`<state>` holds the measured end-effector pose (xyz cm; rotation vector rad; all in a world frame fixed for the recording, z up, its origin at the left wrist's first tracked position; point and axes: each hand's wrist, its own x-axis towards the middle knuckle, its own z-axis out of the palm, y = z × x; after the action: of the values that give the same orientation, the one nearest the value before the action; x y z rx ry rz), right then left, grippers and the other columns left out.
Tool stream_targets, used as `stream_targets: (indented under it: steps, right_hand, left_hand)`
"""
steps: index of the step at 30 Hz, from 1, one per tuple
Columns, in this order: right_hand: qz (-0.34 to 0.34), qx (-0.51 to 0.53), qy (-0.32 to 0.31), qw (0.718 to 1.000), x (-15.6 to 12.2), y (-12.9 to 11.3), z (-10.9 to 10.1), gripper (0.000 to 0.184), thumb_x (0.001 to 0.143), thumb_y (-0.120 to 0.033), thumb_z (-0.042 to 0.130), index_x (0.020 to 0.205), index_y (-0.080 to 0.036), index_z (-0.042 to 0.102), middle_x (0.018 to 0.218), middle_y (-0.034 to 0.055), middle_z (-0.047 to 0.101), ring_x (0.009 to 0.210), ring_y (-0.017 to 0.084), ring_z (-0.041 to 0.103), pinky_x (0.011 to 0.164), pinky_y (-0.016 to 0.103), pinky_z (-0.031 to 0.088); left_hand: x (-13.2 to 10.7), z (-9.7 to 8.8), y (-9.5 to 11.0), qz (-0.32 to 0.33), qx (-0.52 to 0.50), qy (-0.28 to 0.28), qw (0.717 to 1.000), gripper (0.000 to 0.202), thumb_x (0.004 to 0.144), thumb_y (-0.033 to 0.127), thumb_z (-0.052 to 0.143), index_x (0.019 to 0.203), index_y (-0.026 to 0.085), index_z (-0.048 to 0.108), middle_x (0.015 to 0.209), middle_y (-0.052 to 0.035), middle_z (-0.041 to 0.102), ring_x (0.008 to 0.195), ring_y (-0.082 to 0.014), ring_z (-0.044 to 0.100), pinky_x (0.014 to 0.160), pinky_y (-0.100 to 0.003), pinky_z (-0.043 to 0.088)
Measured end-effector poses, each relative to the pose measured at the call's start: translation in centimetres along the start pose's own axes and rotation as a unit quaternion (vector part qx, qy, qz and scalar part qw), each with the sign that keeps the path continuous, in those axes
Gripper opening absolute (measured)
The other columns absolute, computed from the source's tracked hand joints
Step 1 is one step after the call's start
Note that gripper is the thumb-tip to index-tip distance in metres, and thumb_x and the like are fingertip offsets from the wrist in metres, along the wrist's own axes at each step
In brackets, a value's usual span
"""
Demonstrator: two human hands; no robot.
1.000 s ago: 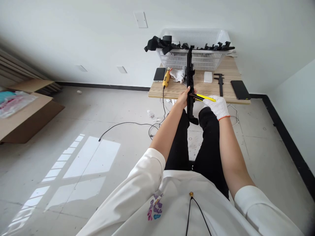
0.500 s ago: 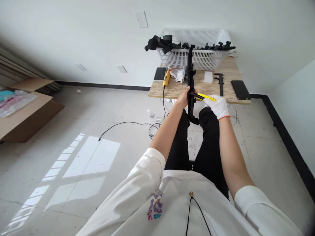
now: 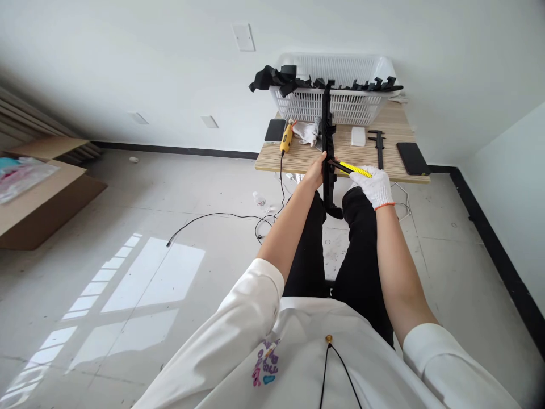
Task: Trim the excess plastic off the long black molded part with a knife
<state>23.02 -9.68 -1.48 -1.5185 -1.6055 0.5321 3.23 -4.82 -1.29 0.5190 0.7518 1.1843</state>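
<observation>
My bare left hand [image 3: 318,170] is wrapped round a long black plastic part [image 3: 327,136] that stands nearly upright in front of me, its lower end near my knees. My right hand [image 3: 374,185], in a white knitted glove, grips a yellow utility knife [image 3: 354,168] whose tip touches the black part just beside my left fingers. Both hands are just in front of the near edge of a small wooden table [image 3: 306,157].
On the table stand a white basket [image 3: 340,105] with several black parts, a yellow rotary tool [image 3: 286,136] with a cable to the floor, a white glove [image 3: 307,132], a white box [image 3: 358,136], a black caliper [image 3: 377,145] and two phones [image 3: 275,130] [image 3: 412,158]. Cardboard boxes [image 3: 38,193] lie at left.
Hardly anything has moved; both hands keep their hold and the view has shifted slightly.
</observation>
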Motion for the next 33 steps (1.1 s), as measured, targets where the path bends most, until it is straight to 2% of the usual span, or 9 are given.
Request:
stream_targets:
  steps: [8, 13, 19, 26, 30, 33]
  right_hand:
    - [-0.001, 0.006, 0.014, 1.0, -0.2, -0.6, -0.1, 0.045, 0.072, -0.054, 0.074, 0.101, -0.021, 0.078, 0.098, 0.0051, 0.076, 0.093, 0.023, 0.07, 0.091, 0.039, 0.055]
    - [0.005, 0.014, 0.019, 1.0, -0.2, -0.6, -0.1, 0.046, 0.07, -0.056, 0.075, 0.099, -0.019, 0.078, 0.094, 0.0052, 0.076, 0.088, 0.022, 0.07, 0.087, 0.038, 0.055]
    - [0.039, 0.035, 0.075, 0.996, -0.2, -1.1, 0.7, 0.042, 0.071, -0.054, 0.074, 0.092, -0.018, 0.076, 0.082, 0.0028, 0.072, 0.076, 0.018, 0.065, 0.075, 0.033, 0.053]
    - [0.088, 0.048, 0.17, 0.98, -0.8, -1.9, 0.8, 0.035, 0.075, -0.052, 0.068, 0.086, -0.019, 0.074, 0.071, 0.0004, 0.065, 0.071, 0.016, 0.061, 0.071, 0.031, 0.049]
    - [0.1, 0.071, 0.13, 0.984, -1.6, -1.3, 0.3, 0.033, 0.071, -0.049, 0.072, 0.082, -0.018, 0.074, 0.066, 0.0001, 0.064, 0.065, 0.015, 0.059, 0.062, 0.028, 0.048]
    - [0.107, 0.086, 0.116, 0.984, -2.1, -1.1, 0.4, 0.03, 0.068, -0.046, 0.076, 0.08, -0.018, 0.073, 0.069, 0.0005, 0.065, 0.067, 0.014, 0.06, 0.063, 0.028, 0.048]
  left_hand:
    - [0.0, 0.1, -0.1, 0.0, 0.024, 0.005, 1.0, 0.029, 0.098, 0.039, 0.06, 0.102, 0.014, 0.074, 0.08, -0.0066, 0.078, 0.08, -0.0185, 0.077, 0.078, -0.026, 0.06]
    - [-0.5, 0.4, 0.2, 0.0, 0.026, 0.007, 1.0, 0.027, 0.101, 0.034, 0.057, 0.1, 0.012, 0.072, 0.082, -0.0071, 0.078, 0.083, -0.0181, 0.077, 0.086, -0.028, 0.06]
    - [-0.4, 1.1, -0.3, -0.005, 0.008, 0.027, 1.0, 0.029, 0.1, 0.037, 0.059, 0.1, 0.01, 0.071, 0.083, -0.0102, 0.078, 0.098, -0.0234, 0.076, 0.095, -0.035, 0.058]
    - [0.2, 1.7, -1.5, 0.033, -0.015, 0.021, 0.999, 0.032, 0.102, 0.037, 0.054, 0.096, 0.011, 0.071, 0.096, -0.0113, 0.077, 0.105, -0.0212, 0.074, 0.097, -0.034, 0.055]
    - [0.7, 1.3, -1.6, 0.033, -0.002, 0.012, 0.999, 0.033, 0.102, 0.038, 0.053, 0.092, 0.012, 0.072, 0.09, -0.01, 0.077, 0.101, -0.0214, 0.074, 0.094, -0.034, 0.056]
    - [1.1, 1.1, -1.9, 0.039, 0.005, 0.011, 0.999, 0.03, 0.101, 0.037, 0.055, 0.094, 0.014, 0.072, 0.092, -0.0088, 0.077, 0.102, -0.0213, 0.073, 0.095, -0.033, 0.056]
